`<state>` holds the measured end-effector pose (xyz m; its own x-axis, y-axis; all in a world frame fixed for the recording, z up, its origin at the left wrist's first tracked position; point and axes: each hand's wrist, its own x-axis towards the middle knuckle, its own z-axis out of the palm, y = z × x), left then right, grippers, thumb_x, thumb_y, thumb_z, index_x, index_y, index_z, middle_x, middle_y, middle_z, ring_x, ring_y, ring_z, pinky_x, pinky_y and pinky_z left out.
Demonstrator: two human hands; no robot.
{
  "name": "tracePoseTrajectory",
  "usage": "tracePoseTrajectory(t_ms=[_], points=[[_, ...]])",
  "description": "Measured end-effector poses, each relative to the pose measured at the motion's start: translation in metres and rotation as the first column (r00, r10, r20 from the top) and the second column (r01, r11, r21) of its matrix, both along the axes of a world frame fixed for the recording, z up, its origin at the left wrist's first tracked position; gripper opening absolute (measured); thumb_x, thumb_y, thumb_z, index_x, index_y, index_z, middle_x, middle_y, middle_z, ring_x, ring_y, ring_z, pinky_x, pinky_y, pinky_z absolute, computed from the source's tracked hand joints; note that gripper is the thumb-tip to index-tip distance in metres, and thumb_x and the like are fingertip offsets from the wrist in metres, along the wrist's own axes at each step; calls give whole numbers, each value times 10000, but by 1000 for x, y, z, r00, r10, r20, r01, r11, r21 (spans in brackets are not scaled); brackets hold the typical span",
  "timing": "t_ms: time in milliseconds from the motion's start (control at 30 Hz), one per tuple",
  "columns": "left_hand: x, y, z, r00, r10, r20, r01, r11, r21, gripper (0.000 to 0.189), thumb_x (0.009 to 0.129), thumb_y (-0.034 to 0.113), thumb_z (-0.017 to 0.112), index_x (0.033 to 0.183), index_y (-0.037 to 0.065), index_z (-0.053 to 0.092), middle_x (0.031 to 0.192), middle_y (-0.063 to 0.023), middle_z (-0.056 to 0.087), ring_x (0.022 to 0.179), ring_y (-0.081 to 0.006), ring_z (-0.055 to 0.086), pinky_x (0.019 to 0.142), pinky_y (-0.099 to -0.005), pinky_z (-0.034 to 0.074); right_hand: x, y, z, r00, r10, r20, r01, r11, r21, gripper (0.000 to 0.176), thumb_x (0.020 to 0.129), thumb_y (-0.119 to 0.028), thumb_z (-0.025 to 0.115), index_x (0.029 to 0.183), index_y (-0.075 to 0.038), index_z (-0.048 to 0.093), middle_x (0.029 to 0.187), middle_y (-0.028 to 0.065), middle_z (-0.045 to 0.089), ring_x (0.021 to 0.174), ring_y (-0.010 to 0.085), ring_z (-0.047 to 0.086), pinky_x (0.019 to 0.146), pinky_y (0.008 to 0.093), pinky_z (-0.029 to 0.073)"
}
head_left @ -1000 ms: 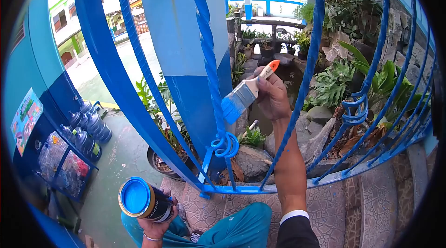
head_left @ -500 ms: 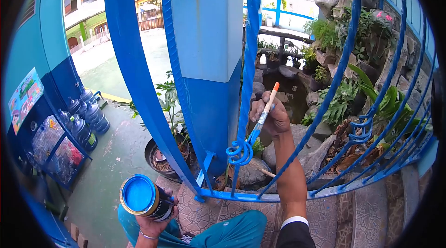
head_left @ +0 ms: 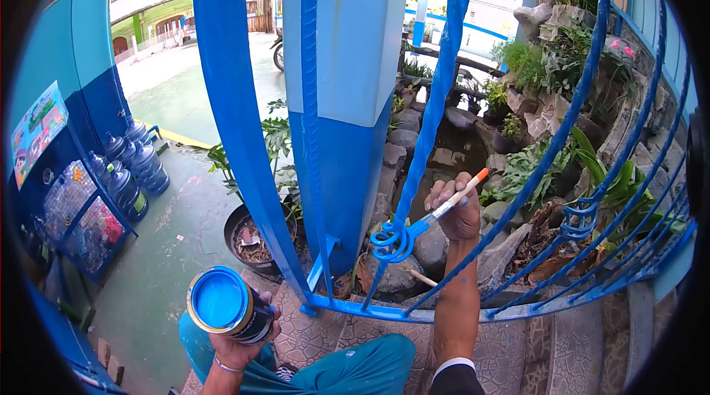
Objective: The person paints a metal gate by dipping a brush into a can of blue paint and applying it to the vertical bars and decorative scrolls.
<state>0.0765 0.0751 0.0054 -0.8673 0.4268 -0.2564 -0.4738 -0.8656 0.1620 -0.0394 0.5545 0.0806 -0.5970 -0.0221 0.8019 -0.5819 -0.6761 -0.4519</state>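
My right hand [head_left: 458,210] reaches past the fence bars and grips a paintbrush [head_left: 460,191] with an orange-tipped handle. The brush's blue bristles point down-left and touch, or nearly touch, the scroll ornament [head_left: 393,241] at the foot of a twisted blue bar [head_left: 436,92]. At lower left my left hand [head_left: 244,343] is wrapped around a dark paint can [head_left: 255,319] with a gold rim. Bright blue paint [head_left: 220,299] shows in its open top, which tilts toward me. My fingertips look smudged with paint.
A flat blue post [head_left: 233,99] and the bottom rail [head_left: 451,315] border my reach. Behind stand a two-tone pillar [head_left: 344,92], a potted plant [head_left: 259,236] and a rock garden [head_left: 532,121]. Water jugs [head_left: 148,173] and a bottle-filled cage [head_left: 81,217] are at left. Stone steps [head_left: 577,336] lie right.
My view has shifted slightly. My right hand has lowered and the brush has tipped flatter, its bristles now by the ornament's right side. The can stays in my left hand.
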Motion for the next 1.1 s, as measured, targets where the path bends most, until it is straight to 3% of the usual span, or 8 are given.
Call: tracePoseTrajectory(t_ms=[67,200,300,467,567,700,833,1100], points=[[0,1,1,1000,-2,8,2,1000,-3,641,1026,626,501,1417,133,623,1451,-228,615,1291,-486,560,1027,-621,505,4,-2,7,993,-108,42,111,992,-60,259,1008,-168,755,1185,-110,575,1059,141,748,1025,302,684,866,430,581],[0,4,3,1000,-4,-8,5,1000,17,645,1017,629,508,1411,132,628,1442,-229,617,1300,-477,549,1030,-624,498,13,-14,28,978,-206,-40,209,973,95,268,994,-183,783,1161,-74,604,1052,146,743,994,260,694,855,380,571],[1,6,5,1000,-11,-13,12,998,54,655,1013,628,510,1409,119,627,1441,-231,613,1312,-472,536,1034,-630,492,24,-2,25,952,-301,-55,305,917,258,270,998,-215,776,1142,-94,583,1033,146,740,941,281,685,816,425,591],[1,4,6,1000,-24,1,24,997,79,670,1013,625,509,1412,98,618,1450,-231,600,1320,-469,528,1048,-641,482,35,5,33,935,-345,-89,355,920,167,266,986,-159,774,1162,-82,591,1011,163,729,931,262,669,812,411,581],[2,4,4,1000,-21,8,20,997,74,671,1013,626,509,1419,101,613,1453,-230,595,1328,-468,523,1055,-643,477,36,-12,51,901,-412,-137,431,885,173,316,972,-251,816,1135,-68,618,1013,154,737,918,246,705,808,376,587],[2,5,4,1000,-27,-12,28,996,79,677,1011,631,511,1424,103,609,1461,-230,588,1339,-462,518,1059,-641,474,38,-6,47,953,-303,-20,296,914,278,301,981,-218,791,1146,-63,592,1000,129,716,926,259,657,785,384,557],[3,4,3,1000,-26,-16,27,998,51,678,1010,634,514,1419,103,613,1462,-230,590,1339,-454,521,1059,-632,476,33,9,29,962,-226,152,216,973,75,364,969,-183,809,1216,-25,592,1095,177,718,983,256,723,857,374,594],[4,5,4,1000,-11,-3,11,1000,16,666,1010,627,521,1412,106,622,1454,-238,603,1329,-451,530,1045,-628,486,48,-18,16,877,-344,336,413,896,-163,316,956,-148,799,1191,-14,637,1058,169,771,950,264,776,856,394,651]])
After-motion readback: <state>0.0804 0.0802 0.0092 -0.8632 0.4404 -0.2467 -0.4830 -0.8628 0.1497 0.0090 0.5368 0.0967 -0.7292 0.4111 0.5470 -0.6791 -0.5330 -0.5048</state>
